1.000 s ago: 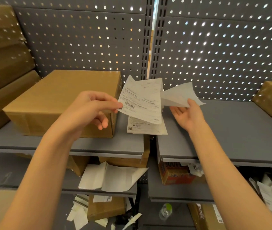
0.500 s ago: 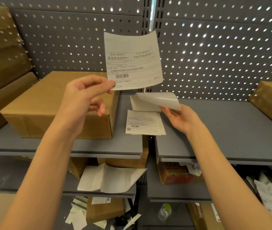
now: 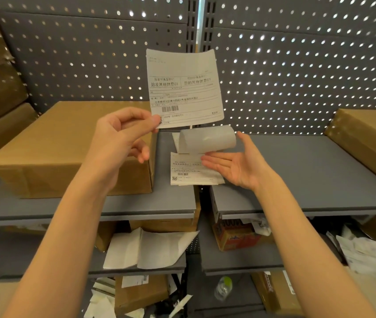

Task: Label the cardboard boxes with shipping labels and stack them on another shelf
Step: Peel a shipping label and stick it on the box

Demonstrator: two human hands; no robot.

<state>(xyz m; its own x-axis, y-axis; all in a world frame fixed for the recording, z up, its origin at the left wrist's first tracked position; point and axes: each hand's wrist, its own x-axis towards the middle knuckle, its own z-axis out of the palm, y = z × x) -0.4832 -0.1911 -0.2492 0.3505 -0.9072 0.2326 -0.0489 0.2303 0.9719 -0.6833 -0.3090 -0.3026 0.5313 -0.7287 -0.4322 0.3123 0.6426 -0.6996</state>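
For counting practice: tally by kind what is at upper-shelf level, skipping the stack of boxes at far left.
Hands: 2, left hand, right hand
Boxes: 2, big box, right box
Held label: 1
Curled sheet: 1
Label pile: 1
Total: 7

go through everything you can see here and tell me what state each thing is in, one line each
Label: peeled, held upright by one corner.
Left hand: pinching the label.
Right hand: open, palm up.
Backing paper: curled, at the right fingertips.
Label stack: flat on the shelf.
Big box: closed, no label visible.
Right box: closed.
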